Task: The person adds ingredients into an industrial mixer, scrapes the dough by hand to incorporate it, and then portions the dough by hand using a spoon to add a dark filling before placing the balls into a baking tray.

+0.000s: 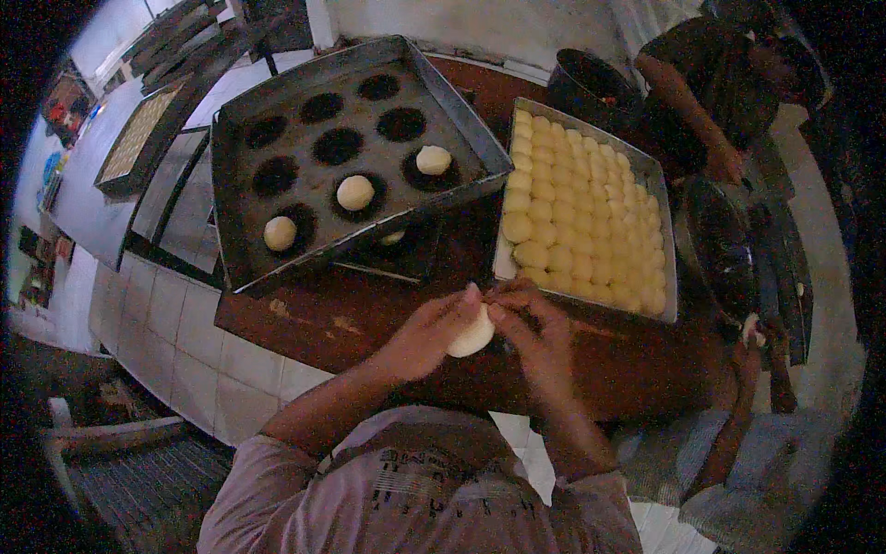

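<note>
A pale, rounded piece of dough (472, 336) is held between my two hands above the near part of the brown table. My left hand (438, 325) cups its left side, thumb near the top edge. At its upper right, the fingers of my right hand (530, 319) pinch the dough's edge. Beyond my hands on the left stands a large dark metal tray (305, 208) with round hollows; dough balls sit in its front row, one of them a middle ball (354, 193). To the right, a shallow tray (673, 277) is packed with rows of yellowish dough balls (581, 212).
A dark pot (593, 81) stands behind the packed tray. One person (711, 83) is at the far right; another person's hands (759, 337) hold a pale piece beside a large dark pan (722, 242). A chair (138, 462) is at lower left, another tray (138, 138) at far left.
</note>
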`<state>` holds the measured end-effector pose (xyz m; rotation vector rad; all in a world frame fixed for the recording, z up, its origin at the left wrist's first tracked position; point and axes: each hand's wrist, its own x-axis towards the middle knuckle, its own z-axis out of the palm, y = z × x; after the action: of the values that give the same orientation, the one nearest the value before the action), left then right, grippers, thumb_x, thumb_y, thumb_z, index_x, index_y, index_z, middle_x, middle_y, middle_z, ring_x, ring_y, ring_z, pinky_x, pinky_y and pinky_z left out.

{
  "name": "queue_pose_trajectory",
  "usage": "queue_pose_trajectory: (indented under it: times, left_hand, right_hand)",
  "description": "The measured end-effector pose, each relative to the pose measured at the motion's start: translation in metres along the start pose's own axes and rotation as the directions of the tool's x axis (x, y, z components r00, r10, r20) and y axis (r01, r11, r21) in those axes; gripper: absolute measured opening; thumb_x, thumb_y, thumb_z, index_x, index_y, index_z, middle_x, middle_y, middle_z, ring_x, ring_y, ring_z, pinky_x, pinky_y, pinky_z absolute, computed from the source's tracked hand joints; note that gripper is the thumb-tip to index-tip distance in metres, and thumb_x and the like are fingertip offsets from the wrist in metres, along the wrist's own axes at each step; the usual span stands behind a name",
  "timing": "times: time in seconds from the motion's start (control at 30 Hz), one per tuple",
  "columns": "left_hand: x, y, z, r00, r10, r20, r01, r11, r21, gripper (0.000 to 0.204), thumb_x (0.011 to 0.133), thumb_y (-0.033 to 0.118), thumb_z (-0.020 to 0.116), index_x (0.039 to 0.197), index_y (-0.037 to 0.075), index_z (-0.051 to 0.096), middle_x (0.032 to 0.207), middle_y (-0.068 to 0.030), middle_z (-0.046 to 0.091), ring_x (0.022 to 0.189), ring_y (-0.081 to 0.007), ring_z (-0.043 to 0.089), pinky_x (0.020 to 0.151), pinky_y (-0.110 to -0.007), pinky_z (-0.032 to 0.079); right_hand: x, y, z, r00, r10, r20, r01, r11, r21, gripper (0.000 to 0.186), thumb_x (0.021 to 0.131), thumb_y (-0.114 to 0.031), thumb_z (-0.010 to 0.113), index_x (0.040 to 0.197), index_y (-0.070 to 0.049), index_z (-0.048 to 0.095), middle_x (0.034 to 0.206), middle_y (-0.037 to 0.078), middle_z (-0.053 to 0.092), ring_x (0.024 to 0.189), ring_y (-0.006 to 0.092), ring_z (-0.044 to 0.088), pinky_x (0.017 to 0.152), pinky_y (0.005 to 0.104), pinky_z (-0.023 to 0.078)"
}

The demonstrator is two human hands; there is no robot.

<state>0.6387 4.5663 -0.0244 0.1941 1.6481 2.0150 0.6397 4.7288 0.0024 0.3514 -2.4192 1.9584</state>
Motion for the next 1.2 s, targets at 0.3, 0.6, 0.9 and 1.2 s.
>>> queue_pose_trajectory:
  times: [0.3,0.6,0.9,1.2]
  left_hand:
    - [-0.003,0.045,-0.025,0.975,0.219,-0.033,-0.221,0.950,-0.221,0.080,0.086,0.067,0.023,0.128,0.001,0.039,0.119,-0.0151,0.053,0.108,-0.0216,0.049,0.098,-0.033,0.034]
    - [-0.020,0.027,-0.052,0.856,0.447,-0.260,-0.498,0.848,-0.181,0.062,0.079,0.036,0.064,0.129,0.007,0.039,0.130,-0.0121,0.043,0.111,-0.0260,0.048,0.098,-0.038,0.035]
    - [-0.038,0.049,-0.109,0.720,0.617,-0.317,-0.247,0.655,0.714,0.033,0.072,0.017,0.074,0.089,0.003,0.049,0.092,-0.0072,0.046,0.089,-0.0200,0.049,0.081,-0.027,0.041]
    - [-0.031,0.015,-0.166,0.482,0.870,-0.108,-0.341,0.300,0.891,0.057,0.062,0.010,0.070,0.112,-0.001,0.047,0.103,-0.0172,0.053,0.101,-0.0347,0.050,0.090,-0.041,0.040]
  right_hand:
    - [-0.005,-0.015,0.032,0.869,-0.327,0.371,0.438,0.858,-0.268,0.012,0.074,-0.007,0.068,0.084,-0.008,0.061,0.095,0.007,0.058,0.091,0.0210,0.056,0.079,0.0331,0.046]
    - [0.041,-0.024,0.088,0.904,0.343,0.256,-0.412,0.531,0.740,0.012,0.085,-0.010,0.058,0.095,-0.004,0.057,0.094,0.006,0.060,0.086,0.0151,0.055,0.076,0.0309,0.048]
    - [0.077,-0.021,0.104,0.873,0.164,0.459,-0.119,0.985,-0.126,0.030,0.084,-0.013,0.054,0.113,-0.003,0.055,0.108,0.014,0.058,0.099,0.0266,0.055,0.089,0.0342,0.043]
    - [0.104,-0.075,0.155,0.585,-0.605,0.541,0.799,0.545,-0.255,0.044,0.074,-0.006,0.061,0.117,-0.006,0.052,0.116,0.015,0.050,0.108,0.0312,0.049,0.090,0.0380,0.041]
